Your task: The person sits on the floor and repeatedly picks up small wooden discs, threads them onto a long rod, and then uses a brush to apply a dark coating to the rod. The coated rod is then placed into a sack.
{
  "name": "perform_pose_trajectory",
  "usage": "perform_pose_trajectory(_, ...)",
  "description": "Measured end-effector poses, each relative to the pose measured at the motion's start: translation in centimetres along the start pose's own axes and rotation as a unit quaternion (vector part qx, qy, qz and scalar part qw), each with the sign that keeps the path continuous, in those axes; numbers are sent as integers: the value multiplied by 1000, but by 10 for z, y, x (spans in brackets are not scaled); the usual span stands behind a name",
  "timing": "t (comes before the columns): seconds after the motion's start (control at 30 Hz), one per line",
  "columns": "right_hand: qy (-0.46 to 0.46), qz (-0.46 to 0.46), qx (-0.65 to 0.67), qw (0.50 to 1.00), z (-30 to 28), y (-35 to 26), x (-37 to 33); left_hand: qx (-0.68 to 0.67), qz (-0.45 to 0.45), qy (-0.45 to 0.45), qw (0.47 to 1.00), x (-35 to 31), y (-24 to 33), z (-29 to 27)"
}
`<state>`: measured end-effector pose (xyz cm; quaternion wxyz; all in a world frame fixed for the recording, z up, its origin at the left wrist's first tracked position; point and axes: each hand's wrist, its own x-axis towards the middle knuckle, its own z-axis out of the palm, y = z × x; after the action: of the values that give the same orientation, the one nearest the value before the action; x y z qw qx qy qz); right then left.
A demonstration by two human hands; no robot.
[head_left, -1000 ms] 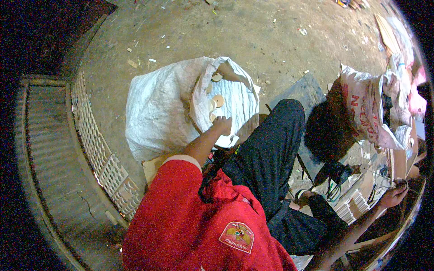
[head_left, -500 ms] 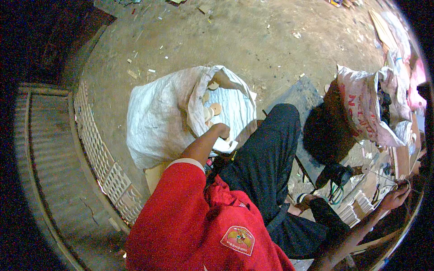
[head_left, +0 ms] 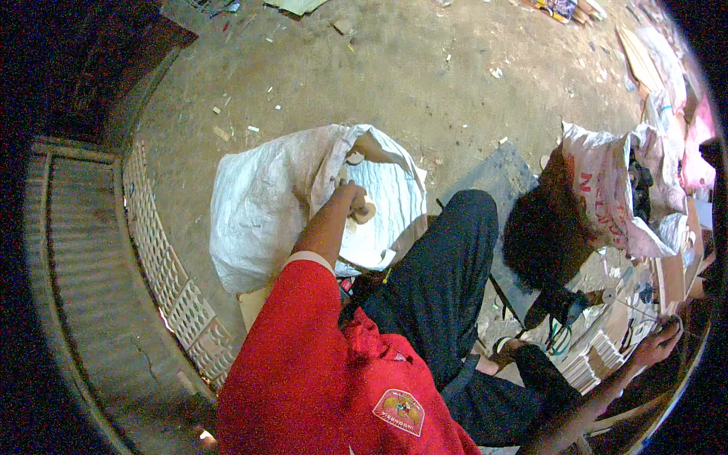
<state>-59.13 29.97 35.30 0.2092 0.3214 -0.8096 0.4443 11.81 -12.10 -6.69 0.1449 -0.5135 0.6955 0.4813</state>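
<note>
Seen from across the room: loose red shirt, sleeve short, edged with a pale cuff band. On the front, a shield-shaped patch: pale border, golden wing-like emblem, a line of light lettering. Long trousers, plain black, roomy, fabric creased. Footwear too small to make out.

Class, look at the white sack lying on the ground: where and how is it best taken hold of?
Probably by the loose upper lip of the white sack, coming from its open right side and pinching the cloth across its edge. The sack gapes that way, and the thin, creased edge should fold easily into a grip; the bulging body offers less to hold.
</note>
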Motion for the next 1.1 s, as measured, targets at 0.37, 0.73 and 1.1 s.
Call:
perform_pose_trajectory(0.37,56,-47,-123,990,-12,14,-3,107,-4,-25,994,-41,86,-2)
perform_pose_trajectory(0.73,7,-53,-53,997,-32,-5,-22,-165,20,242,956,69,15,-70)
perform_pose_trajectory(1.1,-17,-13,-22,1000,-48,-15,-31,10,-53,247,968,27,64,-58)
